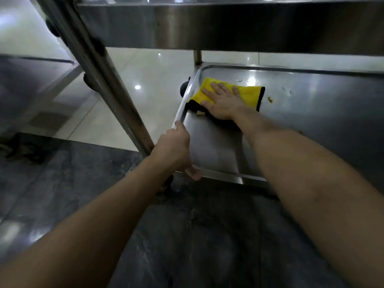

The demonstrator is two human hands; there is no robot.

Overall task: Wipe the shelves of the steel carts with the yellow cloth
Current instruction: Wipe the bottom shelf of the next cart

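The yellow cloth (250, 94), black-edged, lies in the far left corner of the steel cart's bottom shelf (218, 148). My right hand (223, 102) presses flat on the cloth with fingers spread and straight. My left hand (176, 148) grips the shelf's near left corner rim, thumb over the front edge. Crumbs and water drops (270, 99) dot the shelf to the right of the cloth.
The cart's upper shelf (228, 26) hangs low overhead. A steel upright post (108, 84) slants down on the left, with a caster wheel (184, 88) behind the shelf corner. Another steel cart (31, 80) stands at far left. Dark stone and pale tile floor lie around.
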